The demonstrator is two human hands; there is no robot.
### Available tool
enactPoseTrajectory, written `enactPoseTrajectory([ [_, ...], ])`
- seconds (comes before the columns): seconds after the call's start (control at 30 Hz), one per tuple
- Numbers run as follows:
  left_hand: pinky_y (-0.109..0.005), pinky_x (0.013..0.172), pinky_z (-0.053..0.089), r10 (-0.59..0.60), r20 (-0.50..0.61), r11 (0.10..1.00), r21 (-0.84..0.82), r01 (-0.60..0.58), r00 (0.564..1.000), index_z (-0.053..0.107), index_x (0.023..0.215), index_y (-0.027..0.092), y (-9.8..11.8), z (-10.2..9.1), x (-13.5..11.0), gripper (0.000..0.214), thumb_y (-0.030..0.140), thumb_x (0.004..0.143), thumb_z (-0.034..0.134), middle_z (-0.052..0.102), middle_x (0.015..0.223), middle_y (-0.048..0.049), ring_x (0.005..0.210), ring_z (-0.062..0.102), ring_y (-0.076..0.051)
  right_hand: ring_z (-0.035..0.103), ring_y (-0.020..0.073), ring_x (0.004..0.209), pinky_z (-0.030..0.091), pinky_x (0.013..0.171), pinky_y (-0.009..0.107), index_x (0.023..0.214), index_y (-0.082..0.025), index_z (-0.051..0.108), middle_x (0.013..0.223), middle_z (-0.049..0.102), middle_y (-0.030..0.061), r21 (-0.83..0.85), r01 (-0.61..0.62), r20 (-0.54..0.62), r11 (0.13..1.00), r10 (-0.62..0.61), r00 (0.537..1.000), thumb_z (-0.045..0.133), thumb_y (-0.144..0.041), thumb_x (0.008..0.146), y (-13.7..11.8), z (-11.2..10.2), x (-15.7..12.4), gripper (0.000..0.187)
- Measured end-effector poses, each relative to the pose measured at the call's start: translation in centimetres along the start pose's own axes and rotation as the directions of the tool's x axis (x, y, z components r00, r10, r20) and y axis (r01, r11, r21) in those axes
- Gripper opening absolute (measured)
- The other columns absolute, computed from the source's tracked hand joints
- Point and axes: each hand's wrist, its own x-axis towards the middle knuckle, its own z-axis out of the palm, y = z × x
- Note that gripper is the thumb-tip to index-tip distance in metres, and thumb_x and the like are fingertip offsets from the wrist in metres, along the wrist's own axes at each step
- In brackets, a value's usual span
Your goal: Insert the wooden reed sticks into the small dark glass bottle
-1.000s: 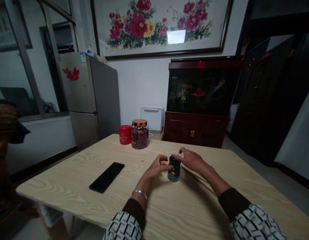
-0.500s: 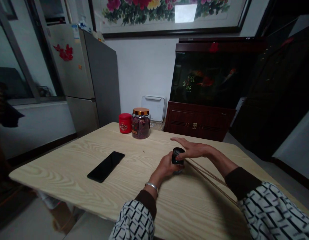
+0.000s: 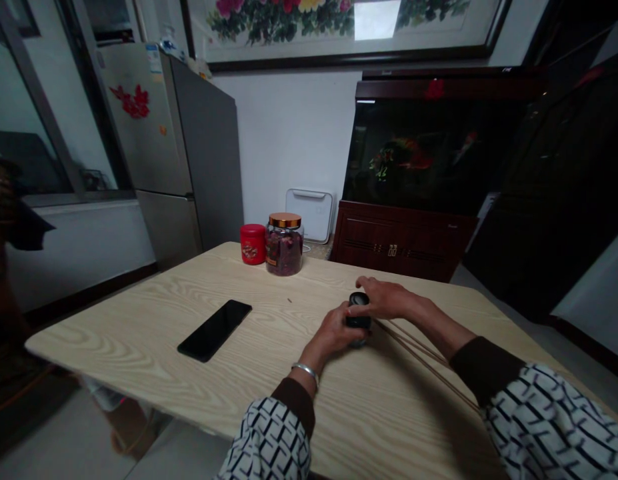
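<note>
My left hand (image 3: 333,330) is wrapped round the side of a small container with a black lid (image 3: 359,301). Its lower part looks clear or grey, and most of it is hidden behind the fingers. My right hand (image 3: 386,300) grips the lid from above and the right, the thumb across its near side and the fingers bent over the far side. Two thin brown sticks (image 3: 423,353) lie on the table under my right forearm, their near ends hidden by the sleeve.
On the wooden table (image 3: 269,360) a black phone (image 3: 215,330) lies to the left. A red canister (image 3: 253,244) and a clear jar with a copper-coloured lid (image 3: 284,245) stand at the far edge. Beyond are a fridge (image 3: 209,147) and a fish tank (image 3: 413,153).
The fingers of my right hand, stretched out before, have bent in round the lid. My left hand keeps its hold. The view has shifted slightly.
</note>
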Motion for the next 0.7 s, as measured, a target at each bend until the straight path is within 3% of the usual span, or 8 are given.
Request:
enactPoseTrajectory([
  [0.07,-0.030,0.078,0.047,0.029,-0.022,0.993,0.119,-0.026,0.999,0.065,0.111,0.016,0.0,0.0,0.1,0.054,0.027,0.061,0.084,0.069,0.097,-0.0061,0.087,0.061,-0.021,0.065,0.0352,0.103,0.048,0.086,0.043,0.115,-0.015,0.064,0.112,0.068,0.0196,-0.081,-0.031,0.006,0.996,0.031,0.999,0.061,-0.057,0.082,-0.3,0.1,0.2,0.054],
  [0.13,-0.029,0.075,0.047,0.049,-0.026,0.978,0.202,-0.043,0.998,0.064,0.112,0.016,0.0,0.0,0.1,0.056,0.029,0.061,0.084,0.069,0.097,-0.0060,0.086,0.061,-0.021,0.065,0.0318,0.100,0.048,0.082,0.039,0.110,-0.017,0.065,0.109,0.069,0.0157,-0.054,0.040,0.038,0.998,-0.038,0.999,0.067,-0.044,0.078,-0.1,-0.1,0.4,0.042],
  [0.23,-0.028,0.072,0.047,0.050,-0.015,0.974,0.222,-0.046,0.999,0.064,0.112,0.016,0.3,-0.1,0.0,0.056,0.032,0.062,0.084,0.069,0.095,-0.0055,0.085,0.061,-0.020,0.063,0.0243,0.095,0.048,0.080,0.032,0.110,-0.019,0.063,0.107,0.068,0.0086,0.167,0.151,0.011,0.974,-0.155,0.988,0.070,-0.021,0.065,1.0,-1.1,0.6,0.045],
  [0.3,-0.028,0.072,0.047,0.060,-0.009,0.974,0.218,-0.057,0.998,0.065,0.110,0.015,0.5,-0.2,-0.1,0.054,0.035,0.064,0.084,0.068,0.093,-0.0055,0.084,0.061,-0.020,0.061,0.0209,0.092,0.048,0.078,0.030,0.107,-0.019,0.061,0.102,0.067,0.0050,0.400,0.193,-0.081,0.896,-0.175,0.981,0.069,-0.015,0.060,1.8,-2.0,0.4,0.048],
  [0.43,-0.030,0.075,0.050,0.078,-0.018,0.981,0.182,-0.073,0.997,0.065,0.112,0.015,0.5,-0.1,-0.3,0.058,0.039,0.063,0.085,0.067,0.093,-0.0066,0.085,0.062,-0.020,0.060,0.0195,0.092,0.049,0.078,0.031,0.113,-0.021,0.054,0.099,0.065,0.0028,0.670,0.218,-0.258,0.710,-0.052,0.965,0.072,-0.020,0.063,3.1,-2.1,-0.8,0.053],
  [0.53,-0.031,0.076,0.051,0.076,-0.023,0.984,0.166,-0.071,0.997,0.064,0.114,0.015,0.3,0.0,-0.2,0.059,0.040,0.064,0.085,0.068,0.094,-0.0071,0.085,0.062,-0.020,0.060,0.0202,0.098,0.048,0.086,0.033,0.117,-0.024,0.048,0.106,0.062,0.0038,0.720,0.220,-0.379,0.658,0.107,0.919,0.071,-0.028,0.070,4.1,1.4,-2.7,0.052],
  [0.63,-0.031,0.077,0.051,0.054,-0.026,0.984,0.171,-0.049,0.998,0.064,0.115,0.016,0.1,0.1,-0.1,0.061,0.040,0.063,0.086,0.069,0.095,-0.0075,0.086,0.063,-0.021,0.063,0.0233,0.094,0.050,0.083,0.038,0.112,-0.024,0.045,0.107,0.062,0.0068,0.805,0.155,-0.406,0.573,0.341,0.848,0.071,-0.036,0.071,4.9,7.7,-4.9,0.050],
  [0.7,-0.031,0.078,0.051,0.049,-0.030,0.986,0.161,-0.044,0.998,0.064,0.115,0.015,0.1,0.2,0.0,0.063,0.039,0.062,0.087,0.069,0.096,-0.0079,0.088,0.063,-0.022,0.064,0.0241,0.089,0.051,0.078,0.037,0.107,-0.024,0.042,0.101,0.063,0.0059,0.835,0.107,-0.362,0.540,0.391,0.846,0.073,-0.038,0.067,5.0,11.9,-6.1,0.053],
])
